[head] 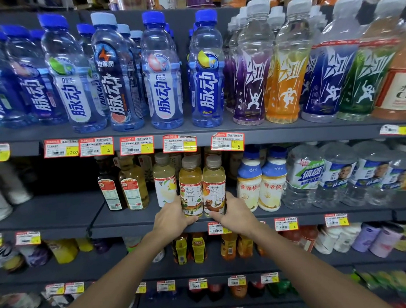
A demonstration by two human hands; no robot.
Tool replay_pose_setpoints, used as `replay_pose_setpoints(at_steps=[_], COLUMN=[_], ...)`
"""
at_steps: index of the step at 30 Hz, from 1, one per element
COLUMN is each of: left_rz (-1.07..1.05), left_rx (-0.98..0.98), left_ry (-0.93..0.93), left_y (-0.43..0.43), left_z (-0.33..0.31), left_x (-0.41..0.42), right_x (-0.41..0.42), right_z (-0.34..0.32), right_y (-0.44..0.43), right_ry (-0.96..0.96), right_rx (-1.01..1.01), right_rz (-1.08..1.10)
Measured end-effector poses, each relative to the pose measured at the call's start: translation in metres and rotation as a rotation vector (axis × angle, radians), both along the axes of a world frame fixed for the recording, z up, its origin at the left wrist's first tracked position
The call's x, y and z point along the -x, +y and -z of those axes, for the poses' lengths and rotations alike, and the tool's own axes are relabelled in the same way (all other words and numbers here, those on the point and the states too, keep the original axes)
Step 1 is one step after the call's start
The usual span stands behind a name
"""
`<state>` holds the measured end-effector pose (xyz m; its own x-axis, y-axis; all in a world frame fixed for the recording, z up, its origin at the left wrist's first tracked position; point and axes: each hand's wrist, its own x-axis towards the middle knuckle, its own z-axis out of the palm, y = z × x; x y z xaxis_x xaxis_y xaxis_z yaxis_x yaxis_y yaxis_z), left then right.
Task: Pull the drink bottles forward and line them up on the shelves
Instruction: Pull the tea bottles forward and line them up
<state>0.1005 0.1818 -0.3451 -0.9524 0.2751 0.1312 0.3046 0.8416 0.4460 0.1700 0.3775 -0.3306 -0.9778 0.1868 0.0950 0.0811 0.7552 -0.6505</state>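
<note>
1. The two tea bottles stand upright and touching at the front edge of the middle shelf (130, 222). The left tea bottle (190, 186) holds amber liquid and the right tea bottle (214, 185) a paler yellow (both have grey-beige caps).
2. On my feed, the left hand (173, 218) wraps the base of the left tea bottle. Its thumb curls across the front of the label, and its fingers are hidden round the far side.
3. The right hand (236, 216) grips the right tea bottle low down, thumb lying across the label's bottom. I cannot tell how its other fingers lie.
4. Both forearms rise from the bottom of the view and converge on the pair.
5. Just behind and to the left stands a white-labelled tea bottle (165, 181) of pale liquid. Further left, set back, are two golden-brown bottles (134, 188) with red labels.
6. To the right stand two white milk-drink bottles (249, 184) with blue caps, then clear water bottles (304, 175).
7. Above, blue-capped sports drinks (162, 72) line the upper shelf, with price tags (179, 143) along its edge.
</note>
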Motion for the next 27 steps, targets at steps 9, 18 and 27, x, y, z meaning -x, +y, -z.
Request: replay_pose_setpoints(at_steps=[9, 18, 27], left_rz=[0.010, 0.083, 0.115], left_rx=[-0.041, 0.067, 0.069], left_ry=[-0.006, 0.009, 0.034], left_y=[0.005, 0.002, 0.000], left_z=[0.001, -0.003, 0.000], left_x=[-0.002, 0.004, 0.007], right_x=[-0.001, -0.010, -0.004], right_z=[-0.004, 0.000, 0.005], right_y=[0.000, 0.010, 0.014], right_ry=[-0.054, -0.031, -0.076], right_rx=[-0.029, -0.254, -0.203], right_rz=[0.052, 0.087, 0.029])
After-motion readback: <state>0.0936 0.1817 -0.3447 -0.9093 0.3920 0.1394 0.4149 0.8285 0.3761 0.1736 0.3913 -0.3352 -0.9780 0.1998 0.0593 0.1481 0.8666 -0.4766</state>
